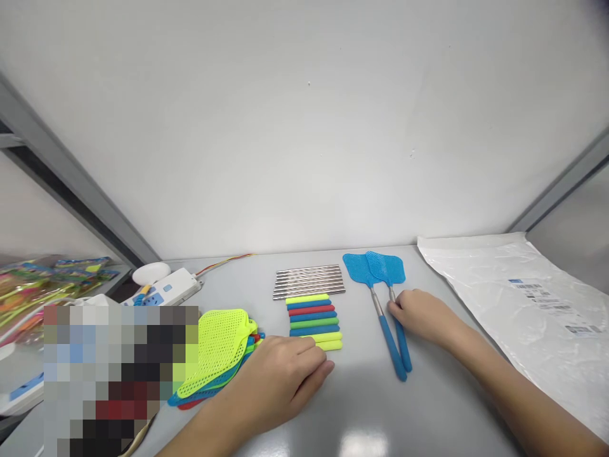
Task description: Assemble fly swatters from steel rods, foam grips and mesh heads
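Observation:
My right hand is closed on the right-hand blue fly swatter, at the meeting of its metal rod and blue handle. A second blue fly swatter lies just left of it, their heads overlapping at the top. My left hand has its fingers curled at the lower end of a row of coloured handle tubes, covering part of the yellow ones. Whether it holds anything is hidden. Beside it on the left lies a stack of swatter heads, yellow-green on top with blue and red below.
Several metal rods lie side by side behind the tubes. On the right spreads a white plastic mailer with labels. A white power strip, a white round object and bagged colourful goods are at left, near a pixelated patch.

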Action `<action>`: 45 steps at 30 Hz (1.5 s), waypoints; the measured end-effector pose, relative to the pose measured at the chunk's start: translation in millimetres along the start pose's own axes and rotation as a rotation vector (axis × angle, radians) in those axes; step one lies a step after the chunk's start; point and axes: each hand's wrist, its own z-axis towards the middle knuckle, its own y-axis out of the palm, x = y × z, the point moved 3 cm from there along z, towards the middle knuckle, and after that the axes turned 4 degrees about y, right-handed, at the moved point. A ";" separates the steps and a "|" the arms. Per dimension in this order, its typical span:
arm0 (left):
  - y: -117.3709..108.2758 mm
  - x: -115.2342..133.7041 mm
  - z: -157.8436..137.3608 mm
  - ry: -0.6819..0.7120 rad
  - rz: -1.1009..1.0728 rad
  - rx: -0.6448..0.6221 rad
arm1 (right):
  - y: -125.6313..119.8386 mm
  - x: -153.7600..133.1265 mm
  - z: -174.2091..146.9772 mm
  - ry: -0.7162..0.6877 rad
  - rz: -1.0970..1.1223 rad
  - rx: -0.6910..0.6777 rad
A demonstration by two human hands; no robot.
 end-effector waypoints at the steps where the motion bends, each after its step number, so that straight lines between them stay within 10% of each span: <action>1: 0.1 -0.4 -0.4 0.006 -0.004 0.012 | 0.6 0.5 0.5 0.000 -0.004 -0.005; 11: 10.2 13.4 11.4 0.075 0.013 0.058 | -0.7 3.8 1.1 -0.023 -0.041 -0.026; 24: 65.1 55.7 99.3 0.241 0.316 0.091 | -9.5 3.5 -0.6 -0.030 -0.065 -0.080; 45: 85.1 57.4 116.1 0.251 0.190 0.096 | -5.1 10.4 12.7 0.029 -0.075 -0.045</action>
